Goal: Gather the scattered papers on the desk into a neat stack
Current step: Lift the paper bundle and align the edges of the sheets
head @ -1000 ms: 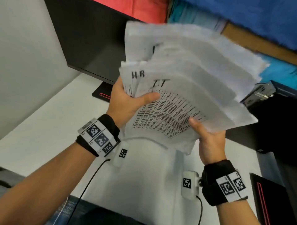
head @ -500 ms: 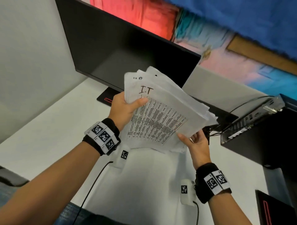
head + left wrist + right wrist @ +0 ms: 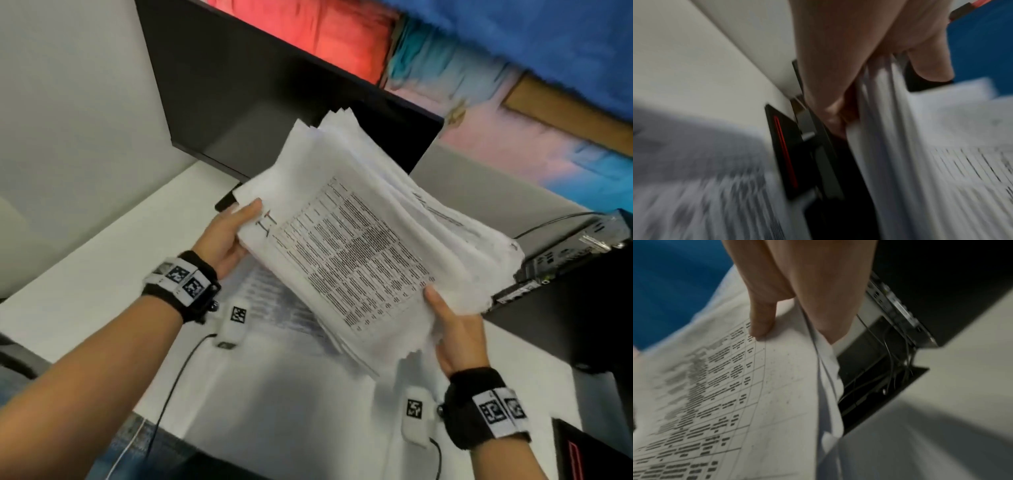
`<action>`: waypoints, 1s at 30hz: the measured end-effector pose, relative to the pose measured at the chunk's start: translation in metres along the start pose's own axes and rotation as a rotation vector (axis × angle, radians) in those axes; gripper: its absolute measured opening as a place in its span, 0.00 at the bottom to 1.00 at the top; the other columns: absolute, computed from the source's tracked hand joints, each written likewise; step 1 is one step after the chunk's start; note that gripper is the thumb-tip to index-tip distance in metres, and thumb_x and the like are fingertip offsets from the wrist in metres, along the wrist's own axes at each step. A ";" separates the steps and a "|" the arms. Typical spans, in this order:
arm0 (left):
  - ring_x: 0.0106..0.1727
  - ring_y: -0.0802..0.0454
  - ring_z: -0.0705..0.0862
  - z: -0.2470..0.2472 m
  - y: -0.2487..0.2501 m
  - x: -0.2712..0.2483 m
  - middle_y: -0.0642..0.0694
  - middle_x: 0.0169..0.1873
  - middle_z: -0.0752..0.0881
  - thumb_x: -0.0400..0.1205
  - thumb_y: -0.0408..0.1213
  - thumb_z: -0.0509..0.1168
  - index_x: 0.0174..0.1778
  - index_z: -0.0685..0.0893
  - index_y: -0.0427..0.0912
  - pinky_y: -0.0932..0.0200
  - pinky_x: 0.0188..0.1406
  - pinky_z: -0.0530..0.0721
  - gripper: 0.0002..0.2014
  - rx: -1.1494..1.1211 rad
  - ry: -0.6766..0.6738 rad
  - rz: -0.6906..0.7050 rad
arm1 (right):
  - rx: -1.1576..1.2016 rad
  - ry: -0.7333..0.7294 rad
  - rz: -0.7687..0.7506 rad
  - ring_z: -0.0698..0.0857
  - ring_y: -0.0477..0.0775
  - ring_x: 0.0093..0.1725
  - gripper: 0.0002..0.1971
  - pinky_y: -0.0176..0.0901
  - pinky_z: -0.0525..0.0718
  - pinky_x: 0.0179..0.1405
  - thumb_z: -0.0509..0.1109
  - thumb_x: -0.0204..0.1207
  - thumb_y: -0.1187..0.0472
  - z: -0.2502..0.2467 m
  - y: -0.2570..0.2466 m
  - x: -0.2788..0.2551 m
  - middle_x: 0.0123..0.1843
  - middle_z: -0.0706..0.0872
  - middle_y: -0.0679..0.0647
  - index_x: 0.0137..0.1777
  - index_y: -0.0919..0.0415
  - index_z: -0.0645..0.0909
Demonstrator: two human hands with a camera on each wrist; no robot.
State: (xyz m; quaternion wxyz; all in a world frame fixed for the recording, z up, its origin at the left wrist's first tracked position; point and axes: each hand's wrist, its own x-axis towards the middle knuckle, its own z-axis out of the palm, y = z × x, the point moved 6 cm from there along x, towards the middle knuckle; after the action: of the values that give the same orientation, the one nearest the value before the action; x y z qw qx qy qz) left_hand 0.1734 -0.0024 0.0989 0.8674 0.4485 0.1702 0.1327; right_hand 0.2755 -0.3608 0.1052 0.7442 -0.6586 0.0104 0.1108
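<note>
Papers [image 3: 359, 260]: uneven bundle, gripped by left hand [image 3: 226, 240] and right hand [image 3: 455, 332] above desk [image 3: 85, 274]. Step: squaring. Next: probably tap edges level.

Bare forearms, no sleeves. Each wrist has a black fuzzy band [image 3: 191, 291] with white tags printed with black square codes on top. A small white camera pod [image 3: 416, 416] with its own code sticker hangs under each band, and a thin black cable [image 3: 171, 387] trails off it.
</note>
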 end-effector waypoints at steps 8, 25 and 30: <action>0.58 0.52 0.92 0.010 0.015 0.005 0.49 0.54 0.94 0.69 0.34 0.82 0.60 0.88 0.46 0.51 0.60 0.88 0.23 0.555 -0.036 0.030 | -0.192 -0.113 -0.252 0.93 0.42 0.40 0.13 0.30 0.86 0.31 0.76 0.75 0.72 0.002 -0.044 -0.008 0.46 0.96 0.47 0.58 0.62 0.88; 0.73 0.41 0.76 -0.105 -0.073 -0.014 0.42 0.72 0.78 0.75 0.55 0.74 0.76 0.76 0.43 0.47 0.71 0.74 0.35 1.776 0.085 -0.550 | -0.147 -0.151 -0.131 0.94 0.51 0.52 0.17 0.41 0.92 0.47 0.73 0.74 0.74 -0.014 -0.024 0.005 0.53 0.96 0.52 0.62 0.62 0.87; 0.83 0.39 0.68 -0.041 -0.032 -0.005 0.31 0.83 0.65 0.89 0.22 0.55 0.82 0.60 0.25 0.59 0.73 0.65 0.24 1.897 -0.196 -0.363 | -0.179 -0.286 0.040 0.92 0.62 0.61 0.26 0.59 0.88 0.61 0.74 0.68 0.70 -0.025 -0.019 0.017 0.64 0.91 0.64 0.69 0.64 0.84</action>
State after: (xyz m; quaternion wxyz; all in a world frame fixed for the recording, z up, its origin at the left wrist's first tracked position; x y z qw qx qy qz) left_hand 0.1543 0.0076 0.0517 0.1630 0.9376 0.2000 -0.2333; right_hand 0.2984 -0.3853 0.1177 0.6740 -0.6995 -0.0923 0.2188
